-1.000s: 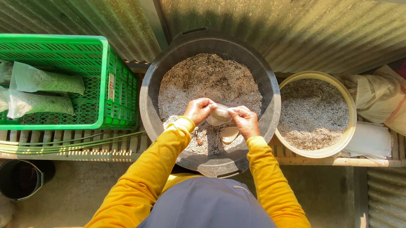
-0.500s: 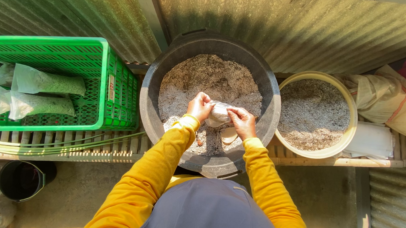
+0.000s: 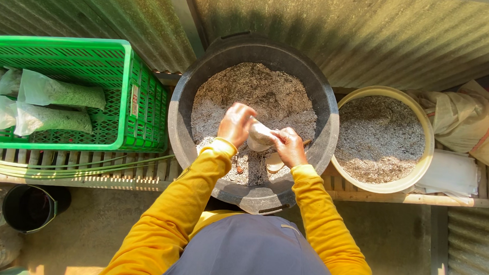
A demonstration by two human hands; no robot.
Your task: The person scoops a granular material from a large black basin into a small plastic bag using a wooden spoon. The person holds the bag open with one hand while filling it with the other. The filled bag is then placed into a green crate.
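- Head view, centre of frame: the left hand [image 3: 235, 123] and right hand [image 3: 290, 146] both have their fingers curled around a small clear bag [image 3: 260, 136] of grey mix, held between them.
- The bag sits above the big black tub [image 3: 179, 123] of grey, grainy material.
- Left of frame: a green crate [image 3: 130, 92] holding filled bags [image 3: 57, 93].
- Right of frame: a yellow basin [image 3: 424, 122] with similar material.

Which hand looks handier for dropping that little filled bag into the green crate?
Probably the left hand. It grips the small clear plastic bag of grey mix on the side nearer the green plastic crate, where filled bags lie. The right hand is farther off, toward the yellow tub.
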